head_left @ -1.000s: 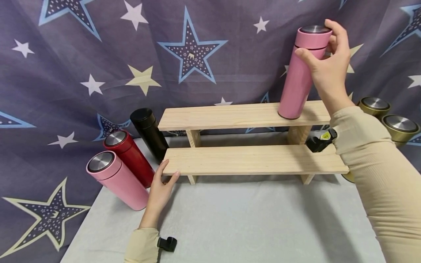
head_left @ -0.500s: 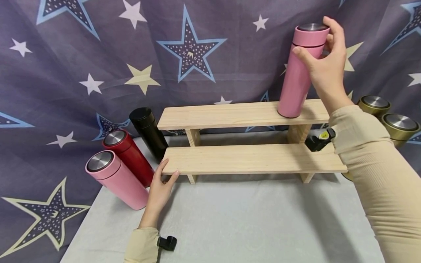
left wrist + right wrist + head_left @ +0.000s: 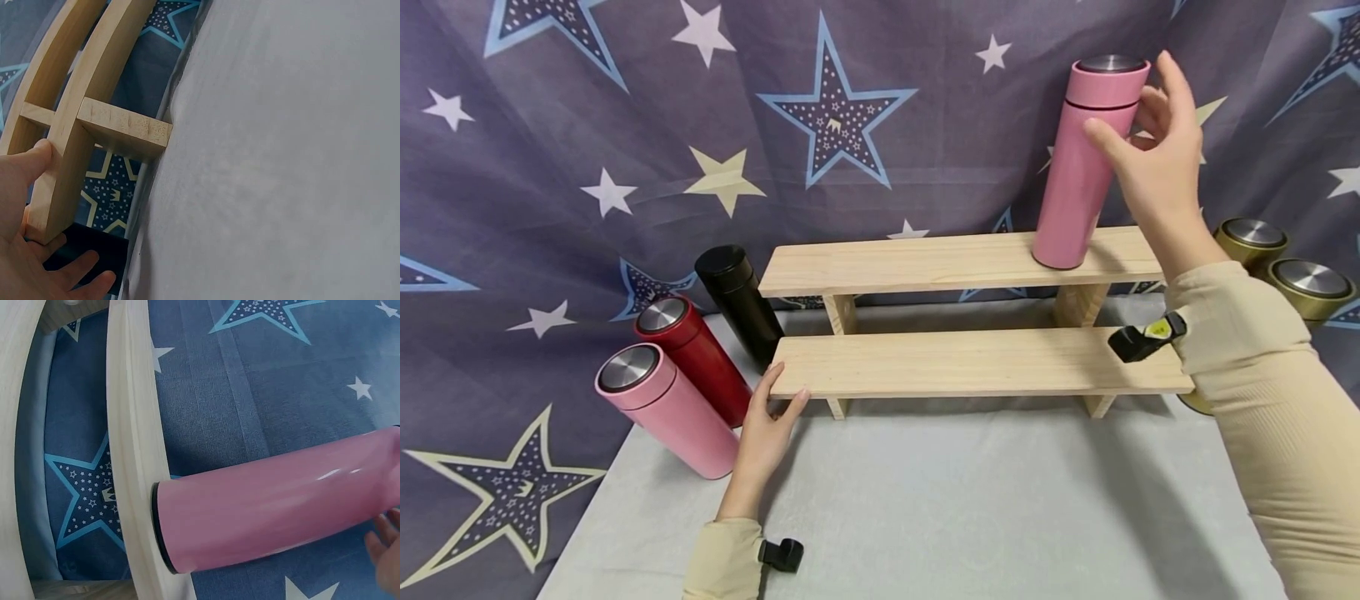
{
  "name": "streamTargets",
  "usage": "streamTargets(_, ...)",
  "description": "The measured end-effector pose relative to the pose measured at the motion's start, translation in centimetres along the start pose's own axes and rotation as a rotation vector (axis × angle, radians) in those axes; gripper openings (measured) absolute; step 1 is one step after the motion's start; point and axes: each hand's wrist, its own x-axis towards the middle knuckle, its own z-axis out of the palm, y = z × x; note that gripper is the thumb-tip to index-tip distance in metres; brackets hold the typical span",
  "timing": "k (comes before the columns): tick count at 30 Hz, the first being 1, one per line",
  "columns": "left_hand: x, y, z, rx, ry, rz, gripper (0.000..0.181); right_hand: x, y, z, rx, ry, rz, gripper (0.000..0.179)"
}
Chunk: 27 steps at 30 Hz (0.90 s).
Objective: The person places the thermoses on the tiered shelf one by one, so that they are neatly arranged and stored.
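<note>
A pink thermos bottle (image 3: 1078,183) with a steel-topped lid stands upright near the right end of the top board of a two-tier wooden shelf (image 3: 955,362). Beside its upper part is my right hand (image 3: 1168,162), thumb and fingers spread around the right side without gripping. In the right wrist view the base of the pink thermos bottle (image 3: 275,506) sits on the board, and fingertips (image 3: 384,534) show at the edge. My left hand (image 3: 765,442) holds the left end of the lower board; the left wrist view shows its thumb (image 3: 39,159) on one face and fingers around the end.
Left of the shelf stand another pink thermos (image 3: 673,417), a red one (image 3: 700,358) and a black one (image 3: 741,304). Gold thermoses (image 3: 1311,287) stand at the right, partly behind my right arm. A star-patterned cloth (image 3: 662,142) hangs behind the grey-covered table (image 3: 970,500).
My right hand has loosened from the pink thermos and shifted slightly right, its index finger lifting off the lid. The thermos stays on the top board. My left hand has not moved.
</note>
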Motion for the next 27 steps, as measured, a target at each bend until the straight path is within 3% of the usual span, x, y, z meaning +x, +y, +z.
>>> streamTargets(9, -0.1, 0.0, 0.0, 0.011, 0.003, -0.009, 0.068, -2.1, 0.1, -1.7, 0.031, 0.064, 0.011, 0.081)
streamTargets(15, 0.0, 0.1, 0.0, 0.006, 0.005, 0.0, 0.067, -4.1, 0.3, -2.2, 0.046, 0.088, -0.025, 0.072)
streamTargets(19, 0.0, 0.2, 0.0, -0.002, 0.002, -0.002, 0.068, -5.6, 0.6, -2.7, -0.01, 0.09, -0.044, 0.068)
streamTargets(27, -0.1, 0.0, 0.1, 0.001, 0.002, -0.008, 0.068, -8.4, 0.7, -3.9, 0.032, 0.14, -0.058, 0.064)
